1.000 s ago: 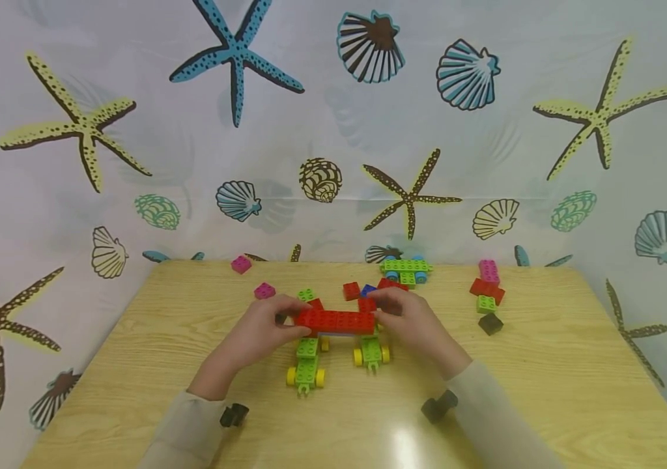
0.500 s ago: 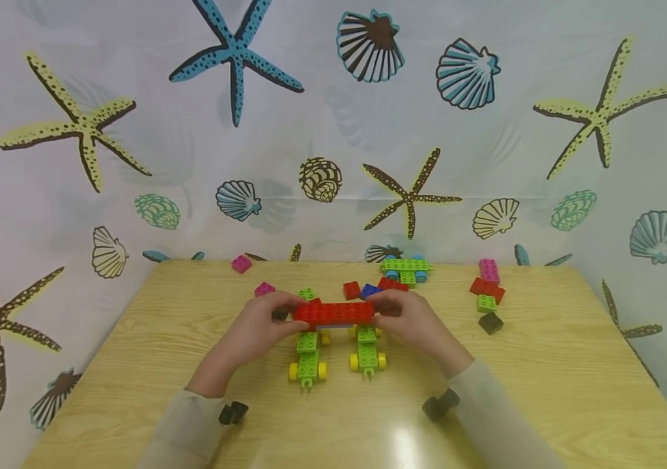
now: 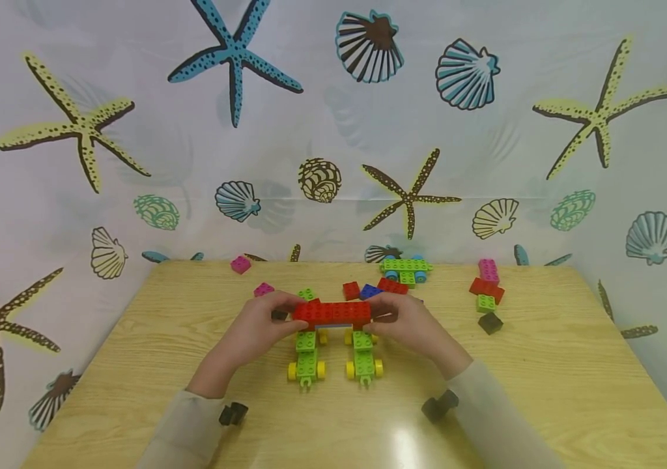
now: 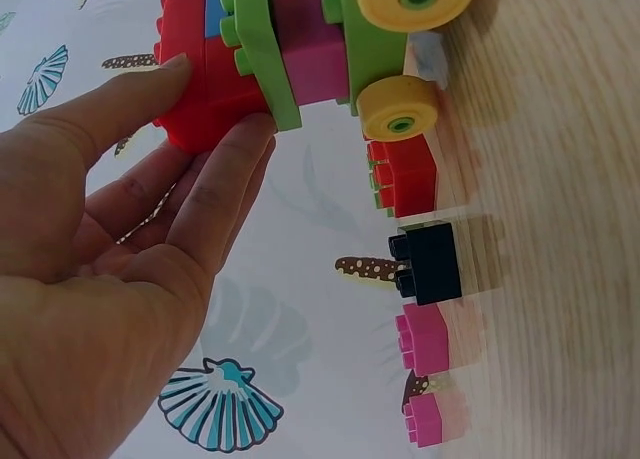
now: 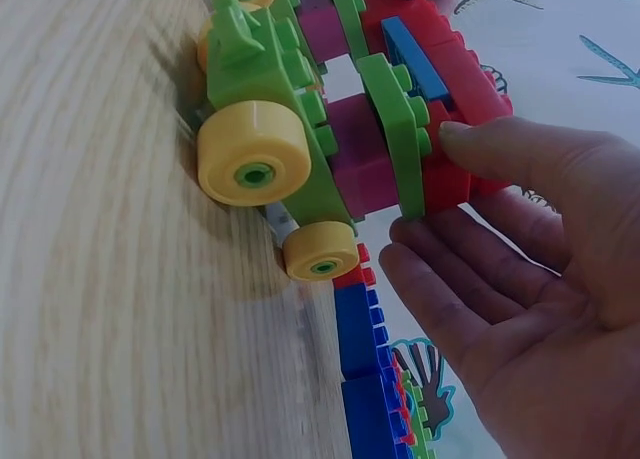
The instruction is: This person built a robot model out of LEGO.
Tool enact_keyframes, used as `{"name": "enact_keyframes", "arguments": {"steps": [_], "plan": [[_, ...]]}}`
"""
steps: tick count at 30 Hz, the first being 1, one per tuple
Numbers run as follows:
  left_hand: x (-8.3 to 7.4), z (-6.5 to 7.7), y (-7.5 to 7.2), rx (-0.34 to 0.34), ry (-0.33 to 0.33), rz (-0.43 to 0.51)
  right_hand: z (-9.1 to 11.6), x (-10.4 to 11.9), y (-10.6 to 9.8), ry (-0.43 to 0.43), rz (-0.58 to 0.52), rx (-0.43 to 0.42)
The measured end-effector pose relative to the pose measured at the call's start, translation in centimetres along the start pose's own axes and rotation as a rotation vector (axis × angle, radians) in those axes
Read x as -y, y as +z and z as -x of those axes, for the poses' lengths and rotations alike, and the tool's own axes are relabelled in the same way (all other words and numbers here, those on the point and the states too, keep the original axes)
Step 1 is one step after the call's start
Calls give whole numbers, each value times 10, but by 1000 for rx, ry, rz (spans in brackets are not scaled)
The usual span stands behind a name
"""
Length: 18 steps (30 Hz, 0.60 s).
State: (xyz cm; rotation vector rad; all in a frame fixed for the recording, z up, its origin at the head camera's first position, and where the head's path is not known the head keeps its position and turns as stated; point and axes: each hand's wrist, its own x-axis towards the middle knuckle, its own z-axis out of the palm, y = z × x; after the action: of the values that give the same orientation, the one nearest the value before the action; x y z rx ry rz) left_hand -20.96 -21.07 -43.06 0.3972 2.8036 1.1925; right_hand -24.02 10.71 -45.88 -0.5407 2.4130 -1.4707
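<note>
In the head view, a toy brick build stands mid-table, topped by a row of red bricks point(image 3: 333, 313). Two green wheeled bases point(image 3: 364, 366) with yellow wheels stand side by side under it. The right wrist view shows a magenta brick point(image 5: 358, 154) between green layers, and a blue brick point(image 5: 415, 61) bridging beneath the red. My left hand point(image 3: 258, 333) grips the left red end, thumb on the near face and fingers around the far side. At the opposite end my right hand point(image 3: 411, 326) holds the red bricks, thumb point(image 5: 475, 144) against their side.
Behind the build lie loose red bricks point(image 3: 393, 286), a blue brick point(image 3: 371, 292) and another green wheeled base point(image 3: 406, 266) with blue wheels. Pink bricks point(image 3: 241, 264) are at the back left. On the right lie a pink brick point(image 3: 488, 270), green brick point(image 3: 486, 303) and black brick point(image 3: 491, 323).
The right wheeled part has shifted left and toward me, its slant straightened until level with the left one. Both hands keep hold of the red bricks.
</note>
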Motion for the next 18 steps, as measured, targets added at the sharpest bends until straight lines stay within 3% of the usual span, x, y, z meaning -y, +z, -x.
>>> {"name": "enact_keyframes", "arguments": {"steps": [8, 18], "plan": [[0, 1, 1, 6, -1, 1, 1, 0, 0, -5, -67, 24], [0, 0, 2, -7, 7, -1, 0, -2, -2, -24, -80, -22]]}}
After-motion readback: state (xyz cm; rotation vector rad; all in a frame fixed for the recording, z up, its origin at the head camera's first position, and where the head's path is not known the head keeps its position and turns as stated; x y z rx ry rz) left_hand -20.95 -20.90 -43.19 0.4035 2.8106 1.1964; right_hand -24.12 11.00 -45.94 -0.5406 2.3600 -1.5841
